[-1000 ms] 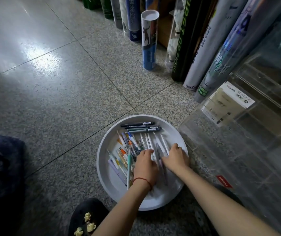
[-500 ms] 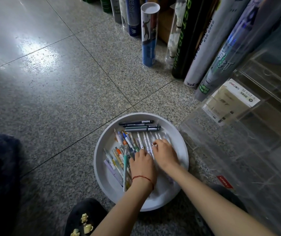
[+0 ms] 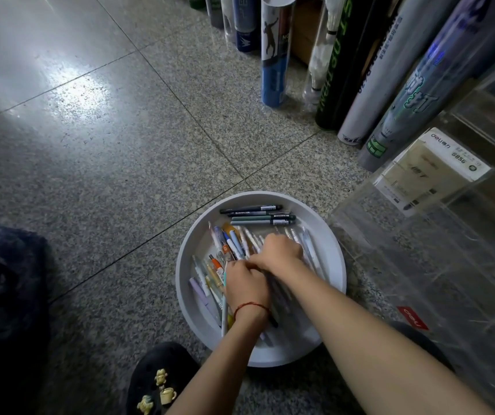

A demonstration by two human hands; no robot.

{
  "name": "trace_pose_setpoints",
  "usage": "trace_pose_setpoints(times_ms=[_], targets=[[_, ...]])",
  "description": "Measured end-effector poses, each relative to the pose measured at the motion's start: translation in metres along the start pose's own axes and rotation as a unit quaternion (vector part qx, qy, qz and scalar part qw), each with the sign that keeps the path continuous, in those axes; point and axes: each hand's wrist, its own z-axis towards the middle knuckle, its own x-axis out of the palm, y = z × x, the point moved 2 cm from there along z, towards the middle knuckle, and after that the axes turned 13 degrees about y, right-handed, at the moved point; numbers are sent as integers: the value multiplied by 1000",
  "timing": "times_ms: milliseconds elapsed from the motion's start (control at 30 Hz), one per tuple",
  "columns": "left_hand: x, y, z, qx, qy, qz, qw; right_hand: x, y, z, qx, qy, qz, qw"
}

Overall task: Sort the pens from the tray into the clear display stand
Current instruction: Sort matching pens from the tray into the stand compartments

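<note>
A round white tray (image 3: 334, 250) lies on the floor with several pens in it. Dark pens (image 3: 258, 216) lie across its far side and coloured pens (image 3: 225, 247) fan out at its left. My left hand (image 3: 247, 287), with a red string on the wrist, grips a bundle of pens; a teal pen (image 3: 224, 313) sticks out back along the wrist. My right hand (image 3: 280, 253) sits just beyond it, touching it, fingers curled down over white pens (image 3: 309, 250). The clear display stand (image 3: 438, 259) rises right of the tray.
Tall shuttlecock tubes (image 3: 274, 55) lean along the back and right. A labelled pen box (image 3: 429, 172) shows inside the stand. My dark shoe with small charms (image 3: 162, 381) is near the tray's front edge. A dark cushion (image 3: 3, 289) lies at left on the speckled floor.
My right hand slid left across the pens from the tray's right side and now meets the left hand, its fingers curled instead of spread. The left hand stayed put with its pens.
</note>
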Motion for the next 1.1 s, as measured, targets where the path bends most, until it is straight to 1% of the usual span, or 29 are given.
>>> trace_pose_setpoints(times_ms=[100,200,233,300,367,433,467,500,533,567,600,633,667,700,733,833,933,1033,1100], targets=[[-3,1,-2,3,-11,-48,999,-1,-4,-6,-6,4,-59,998],[-7,-4,-1,26,-20,-69,997,-5,-6,-9,-67,26,-48,996],[-9,-7,-2,25,-27,-81,996,-7,-7,-10,-86,45,-25,995],[-9,-13,-6,-1,-34,-111,993,-14,-14,-13,-118,61,70,989],[-6,-19,-15,-69,-38,-169,982,-26,-25,-20,-138,51,187,971],[-5,-25,-27,-148,-29,-261,953,-42,-36,-31,-152,64,292,942],[-6,-30,-32,-168,11,-335,927,-49,-41,-40,-159,89,333,925],[-7,-36,-37,-168,77,-415,891,-55,-46,-50,-171,114,348,915],[-10,-43,-42,-153,163,-472,853,-60,-49,-62,-184,126,337,915],[-13,-52,-49,-123,255,-488,826,-63,-51,-74,-196,123,313,921],[-16,-61,-57,-82,336,-472,811,-67,-53,-87,-204,106,288,929],[-18,-69,-65,-38,391,-432,812,-71,-55,-101,-212,79,271,936],[-21,-78,-75,3,423,-375,825,-76,-58,-117,-218,52,269,937],[-23,-87,-84,39,436,-324,838,-81,-61,-133,-222,34,282,933],[-25,-95,-94,68,446,-299,841,-86,-66,-149,-224,24,302,926],[-31,-118,-123,134,507,-287,802,-103,-86,-195,-229,34,365,902],[-31,-141,-145,201,524,-244,791,-121,-116,-237,-237,48,421,874],[-21,-165,-170,223,558,-221,768,-131,-150,-271,-243,24,458,855],[-11,-178,-185,219,577,-216,756,-134,-170,-289,-241,-16,517,821]])
